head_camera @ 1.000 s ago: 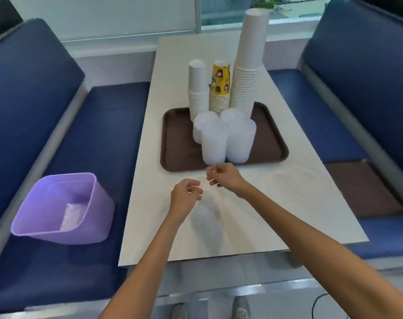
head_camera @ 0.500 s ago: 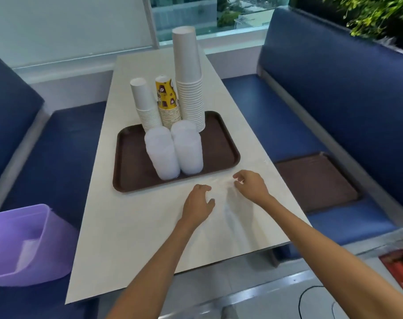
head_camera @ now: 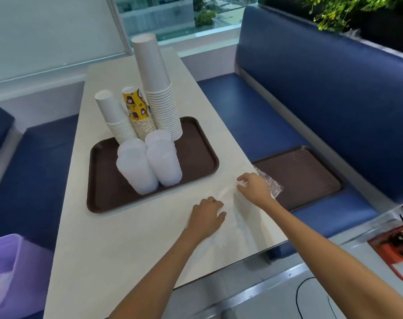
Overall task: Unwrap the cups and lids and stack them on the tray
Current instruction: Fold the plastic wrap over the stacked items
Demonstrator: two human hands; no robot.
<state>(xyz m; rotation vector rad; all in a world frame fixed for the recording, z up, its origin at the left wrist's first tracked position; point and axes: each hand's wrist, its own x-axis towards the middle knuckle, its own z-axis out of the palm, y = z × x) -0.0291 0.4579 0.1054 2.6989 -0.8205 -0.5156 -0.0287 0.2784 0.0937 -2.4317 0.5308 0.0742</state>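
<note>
1. The tray (head_camera: 196, 157) lies on the table (head_camera: 117, 238), towards its far half
2. At the tray's far side stand three upside-down stacks: a tall stack of white cups (head_camera: 159, 97), a stack of yellow cups (head_camera: 136, 109) and a shorter white stack (head_camera: 113, 118), all close together
3. Just in front of them on the tray stand two stacks of pale lids (head_camera: 136, 166), side by side and touching
4. A clear wrap (head_camera: 270, 184) lies flat on the table near the tray's right corner, and its crumpled end hangs past the table's right edge
5. The right hand (head_camera: 253, 189) sits on the wrap at that edge, thumb and forefinger curled and pinching the film, which creases towards them
6. The left hand (head_camera: 206, 217) rests on the table just beside the right hand, fingers curled down at the wrap and thumb out; I cannot tell whether it grasps the film or only presses on it
7. A second tray (head_camera: 306, 176) lies on the blue bench (head_camera: 253, 116) to the right, partly under the hanging wrap
8. A purple bin (head_camera: 14, 272) sits at the lower left, beside the table
</note>
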